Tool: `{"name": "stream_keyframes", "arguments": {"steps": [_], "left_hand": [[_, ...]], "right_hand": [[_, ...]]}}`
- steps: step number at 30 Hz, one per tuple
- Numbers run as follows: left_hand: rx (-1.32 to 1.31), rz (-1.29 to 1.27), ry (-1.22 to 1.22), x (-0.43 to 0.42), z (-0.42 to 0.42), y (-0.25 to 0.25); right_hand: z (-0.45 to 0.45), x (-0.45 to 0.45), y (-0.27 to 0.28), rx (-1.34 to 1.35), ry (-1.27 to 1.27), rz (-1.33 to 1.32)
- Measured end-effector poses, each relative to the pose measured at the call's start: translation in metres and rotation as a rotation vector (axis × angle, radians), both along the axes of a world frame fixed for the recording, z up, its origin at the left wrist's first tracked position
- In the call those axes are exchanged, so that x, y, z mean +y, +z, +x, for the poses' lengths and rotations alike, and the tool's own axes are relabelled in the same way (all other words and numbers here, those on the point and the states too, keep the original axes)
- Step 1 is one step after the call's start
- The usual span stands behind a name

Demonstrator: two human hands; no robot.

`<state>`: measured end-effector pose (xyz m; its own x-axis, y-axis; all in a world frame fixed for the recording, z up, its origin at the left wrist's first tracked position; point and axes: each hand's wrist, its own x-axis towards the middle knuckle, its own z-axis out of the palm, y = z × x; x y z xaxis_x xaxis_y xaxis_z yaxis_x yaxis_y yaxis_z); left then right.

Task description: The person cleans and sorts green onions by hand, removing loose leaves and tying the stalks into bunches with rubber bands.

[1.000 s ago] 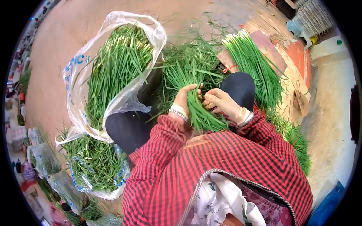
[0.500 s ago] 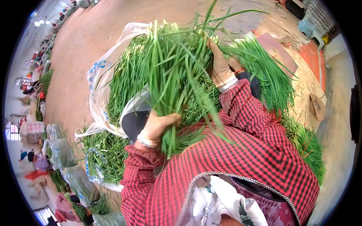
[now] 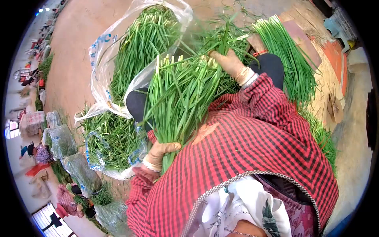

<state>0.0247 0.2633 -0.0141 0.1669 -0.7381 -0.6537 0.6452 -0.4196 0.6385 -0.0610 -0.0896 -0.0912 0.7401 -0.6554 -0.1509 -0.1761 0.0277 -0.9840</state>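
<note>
My left hand [image 3: 159, 154], in a thin pale glove, is wrapped round the leafy lower end of a bunch of garlic chives [image 3: 179, 94]. The bunch lies over my lap with its white cut ends pointing away from me. At those upper ends, my gloved right hand [image 3: 230, 65] is closed on some loose chive blades at the bunch's right side. Its fingertips are partly hidden by leaves. More garlic chives [image 3: 152, 35] lie in a clear plastic bag [image 3: 100, 59] beyond my left knee.
A neat bundle of chives [image 3: 290, 59] lies to the right, past my dark knee [image 3: 270, 69]. Loose green trimmings [image 3: 112, 138] fill plastic at the left. Wrapped bales [image 3: 81, 172] line the left side, with people among them. A bluish stool [image 3: 335, 27] stands at upper right.
The bunch has come down toward my lap, and my left hand has moved lower with it. My right hand is slightly lower, and the swinging leaves have settled.
</note>
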Motion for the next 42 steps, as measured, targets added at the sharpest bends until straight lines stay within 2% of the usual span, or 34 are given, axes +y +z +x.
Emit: {"name": "stream_keyframes", "arguments": {"steps": [1,2,4,5,8,10,11,12,13,15,16,17,18,19,21,22,24,26,27,28,30,34,35,36,38,39,41,42], "left_hand": [[0.055,-0.026,0.037,0.007,-0.004,-0.014],[0.11,-0.052,0.073,0.015,-0.009,-0.028],[-0.179,-0.072,-0.152,0.033,-0.011,-0.036],[-0.045,0.056,0.048,0.032,-0.02,-0.036],[0.104,0.065,0.06,0.033,-0.014,-0.036],[-0.169,-0.035,-0.075,0.039,-0.016,-0.026],[-0.201,-0.052,-0.072,0.041,-0.017,-0.022],[-0.157,-0.061,-0.023,0.042,-0.017,-0.02],[-0.035,-0.06,0.081,0.04,-0.019,-0.019],[0.106,-0.081,0.212,0.035,-0.024,-0.017],[0.152,-0.096,0.254,0.032,-0.025,-0.015],[0.181,-0.103,0.281,0.029,-0.026,-0.015],[0.203,-0.113,0.299,0.027,-0.026,-0.015],[0.219,-0.124,0.312,0.026,-0.027,-0.015],[0.212,-0.153,0.301,0.029,-0.022,-0.022],[0.208,-0.147,0.297,0.027,-0.02,-0.02],[0.199,-0.1,0.301,0.019,-0.02,-0.016],[0.205,-0.016,0.309,0.015,-0.021,-0.009],[0.15,0.079,0.308,0.018,-0.022,-0.01],[0.063,0.03,0.228,0.021,-0.021,-0.012],[-0.122,-0.068,0.087,0.028,-0.019,-0.017],[0.05,0.131,0.295,0.033,-0.021,-0.01],[0.06,0.143,0.306,0.035,-0.02,-0.01],[0.077,0.124,0.304,0.037,-0.02,-0.011],[0.115,0.033,0.264,0.038,-0.018,-0.018],[0.133,-0.015,0.248,0.038,-0.017,-0.021],[0.178,-0.102,0.234,0.037,-0.016,-0.028],[0.201,-0.143,0.232,0.037,-0.015,-0.031]], "right_hand": [[-0.001,-0.004,0.007,0.094,-0.077,-0.008],[0.001,-0.008,0.005,0.038,-0.098,-0.018],[0.002,-0.012,0.015,0.197,-0.082,-0.094],[0.006,-0.012,0.024,0.2,-0.083,-0.094],[0.017,-0.024,0.03,0.125,-0.045,-0.15],[0.023,-0.065,0.015,-0.016,-0.316,-0.083],[0.016,-0.085,0.02,-0.003,-0.382,-0.098],[0.006,-0.1,0.031,0.013,-0.443,-0.111],[-0.001,-0.102,0.039,0.029,-0.418,-0.273],[-0.014,-0.112,0.056,-0.007,-0.408,-0.347],[-0.025,-0.122,0.059,-0.059,-0.429,-0.259],[-0.041,-0.2,0.007,0.011,-0.597,-0.095],[-0.049,-0.2,0.021,0.068,-0.707,-0.033],[-0.053,-0.188,0.031,0.14,-0.573,-0.051],[-0.054,-0.147,0.053,0.299,-0.11,-0.194],[-0.054,-0.121,0.064,0.381,0.221,-0.316],[-0.043,-0.068,0.086,0.423,0.364,-0.354],[-0.03,-0.034,0.086,0.285,0.501,-0.249],[-0.022,-0.021,0.078,0.196,0.526,-0.379],[-0.013,-0.008,0.072,0.106,0.544,-0.508],[0.005,0.014,0.087,0.41,0.674,-0.663],[0.017,0.015,0.052,0.24,0.56,-0.612],[0.019,0.013,0.067,0.378,0.577,-0.673],[0.021,0.004,0.053,0.352,0.48,-0.842],[0.019,-0.021,0.037,0.066,0.275,-0.731],[0.015,-0.035,0.033,0.005,0.162,-0.611],[0.001,-0.066,0.036,0.106,0.03,-0.505],[-0.008,-0.083,0.037,0.265,0.011,-0.519]]}}
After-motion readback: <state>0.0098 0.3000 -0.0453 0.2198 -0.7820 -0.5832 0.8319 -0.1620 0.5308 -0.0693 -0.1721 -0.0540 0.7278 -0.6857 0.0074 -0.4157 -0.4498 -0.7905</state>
